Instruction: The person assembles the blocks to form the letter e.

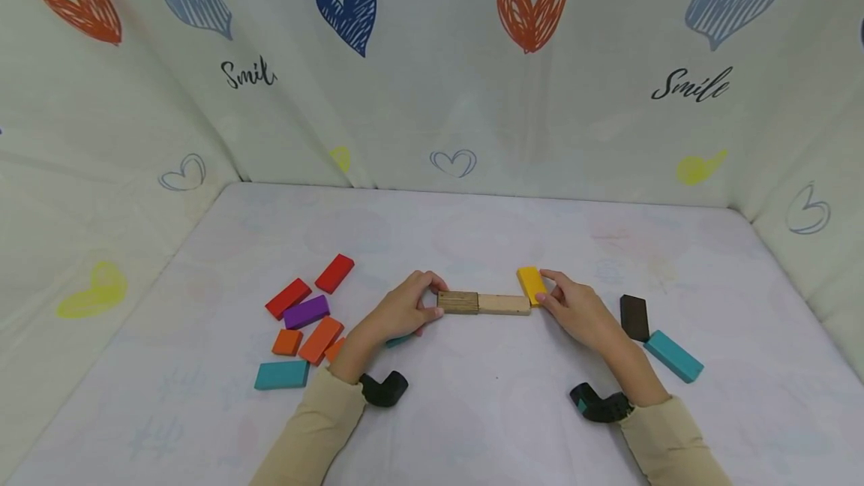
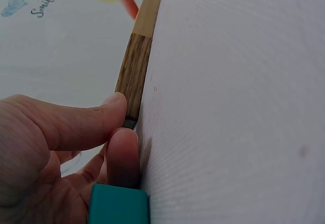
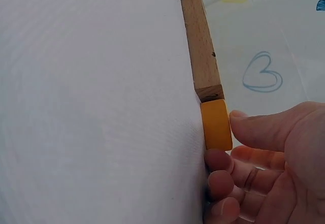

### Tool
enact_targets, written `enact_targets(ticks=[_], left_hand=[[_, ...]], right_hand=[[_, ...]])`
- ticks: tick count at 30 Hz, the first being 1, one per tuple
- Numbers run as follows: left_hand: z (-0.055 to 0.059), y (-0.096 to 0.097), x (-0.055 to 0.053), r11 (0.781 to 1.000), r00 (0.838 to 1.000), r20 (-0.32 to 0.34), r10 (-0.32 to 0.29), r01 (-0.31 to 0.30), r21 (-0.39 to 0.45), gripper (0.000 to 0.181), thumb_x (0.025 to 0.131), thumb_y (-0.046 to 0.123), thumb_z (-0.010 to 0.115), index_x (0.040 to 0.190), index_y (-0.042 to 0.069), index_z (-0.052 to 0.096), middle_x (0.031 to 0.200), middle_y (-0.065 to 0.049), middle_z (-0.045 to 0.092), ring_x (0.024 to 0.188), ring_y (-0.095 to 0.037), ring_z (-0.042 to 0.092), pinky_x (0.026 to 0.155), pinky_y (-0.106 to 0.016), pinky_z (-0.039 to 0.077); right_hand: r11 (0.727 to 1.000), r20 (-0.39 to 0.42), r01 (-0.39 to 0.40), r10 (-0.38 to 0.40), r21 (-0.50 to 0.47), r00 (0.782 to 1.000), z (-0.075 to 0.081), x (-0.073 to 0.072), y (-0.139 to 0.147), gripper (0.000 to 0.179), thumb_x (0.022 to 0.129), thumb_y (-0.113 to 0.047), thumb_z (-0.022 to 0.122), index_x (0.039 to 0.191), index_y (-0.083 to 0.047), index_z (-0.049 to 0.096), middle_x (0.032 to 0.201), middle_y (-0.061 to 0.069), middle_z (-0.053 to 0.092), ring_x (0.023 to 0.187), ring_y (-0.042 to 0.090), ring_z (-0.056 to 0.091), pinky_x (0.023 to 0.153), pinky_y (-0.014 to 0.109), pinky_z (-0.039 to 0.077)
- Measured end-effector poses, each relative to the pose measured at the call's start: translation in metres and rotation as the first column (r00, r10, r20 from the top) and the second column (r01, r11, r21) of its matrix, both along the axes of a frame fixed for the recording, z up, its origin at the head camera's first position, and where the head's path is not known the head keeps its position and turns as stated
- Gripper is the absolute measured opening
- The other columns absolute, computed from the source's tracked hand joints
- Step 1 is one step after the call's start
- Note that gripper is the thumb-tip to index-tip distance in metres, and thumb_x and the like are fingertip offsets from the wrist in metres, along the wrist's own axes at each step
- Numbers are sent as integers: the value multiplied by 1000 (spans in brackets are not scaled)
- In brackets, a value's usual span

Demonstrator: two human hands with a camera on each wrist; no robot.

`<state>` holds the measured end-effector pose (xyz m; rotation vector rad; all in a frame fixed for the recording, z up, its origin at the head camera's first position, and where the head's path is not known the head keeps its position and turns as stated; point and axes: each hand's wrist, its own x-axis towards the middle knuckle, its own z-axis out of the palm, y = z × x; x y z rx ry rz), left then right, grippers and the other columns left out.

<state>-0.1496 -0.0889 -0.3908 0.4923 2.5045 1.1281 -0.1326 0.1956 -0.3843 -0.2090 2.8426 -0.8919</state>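
Observation:
In the head view a brown striped wooden block (image 1: 457, 302) and a pale wooden block (image 1: 504, 304) lie end to end on the table. My left hand (image 1: 403, 311) pinches the brown block's left end between thumb and fingers. Close by that hand, a teal block (image 2: 119, 204) shows in the left wrist view; the hand mostly covers it in the head view. A yellow block (image 1: 532, 286) stands angled at the right end of the pale block. Thumb and fingers of my right hand (image 1: 579, 313) hold the yellow block, whose near end appears in the right wrist view.
Left of the hands lie red blocks (image 1: 334, 274), a purple block (image 1: 307, 312), orange blocks (image 1: 320, 340) and another teal block (image 1: 281, 375). A dark brown block (image 1: 634, 318) and a teal block (image 1: 674, 356) lie to the right. A patterned cloth (image 1: 432, 96) hangs behind the table.

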Motion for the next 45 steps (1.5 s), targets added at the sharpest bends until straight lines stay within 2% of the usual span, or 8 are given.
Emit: enact_targets(ticks=[7,13,18,24,28,37,41,45], left_hand=[[0,-1,0,1000,1000,7,-1,1,12,30,87,11,63,115,13,51,107,-6,47,49,-13,49,53,-25,45],[0,-1,0,1000,1000,2,-14,14,21,30,88,10,63,115,12,50,108,-7,47,48,-13,49,53,-25,44],[1,-1,0,1000,1000,4,-8,8,16,30,87,11,63,115,12,51,107,-7,47,48,-13,49,53,-24,44],[1,-1,1,1000,1000,8,4,-4,3,30,87,11,63,115,13,51,106,-6,47,49,-13,49,53,-25,43],[1,0,1,1000,1000,8,8,-8,0,30,87,11,63,115,13,51,105,-5,47,48,-13,49,53,-24,43],[1,-1,1,1000,1000,5,5,-5,7,30,87,11,63,115,13,51,104,-5,47,48,-13,49,53,-24,43],[0,-1,0,1000,1000,11,6,-6,11,30,87,11,63,115,13,51,105,-5,47,48,-13,49,53,-25,43],[-1,-1,0,1000,1000,6,5,-5,13,30,87,11,63,114,13,51,106,-5,47,48,-13,49,53,-24,43]], right_hand=[[1000,3,18,-18,2,1000,14,1,13,49,94,-21,54,135,2,41,85,8,54,64,15,44,54,23,36],[996,-16,55,-54,72,998,32,3,35,51,93,-26,56,133,3,43,96,16,59,77,21,52,63,29,44],[990,16,69,-71,126,997,40,4,59,57,92,-32,57,131,7,43,103,23,57,87,30,53,68,38,48],[984,68,86,-98,153,993,42,6,83,61,90,-34,58,129,10,40,110,30,52,95,41,51,72,47,50],[981,119,99,-119,167,986,42,6,94,62,90,-36,58,126,12,40,109,33,50,93,43,50,72,49,48],[979,300,110,-158,172,941,41,4,105,69,87,-41,60,119,15,35,106,36,48,81,32,58,70,42,49],[979,325,104,-157,176,932,38,3,106,73,87,-42,61,119,18,35,105,37,50,82,34,58,71,43,50],[979,337,97,-154,181,929,36,2,107,75,86,-42,62,117,21,37,93,30,58,78,28,57,68,40,51]])
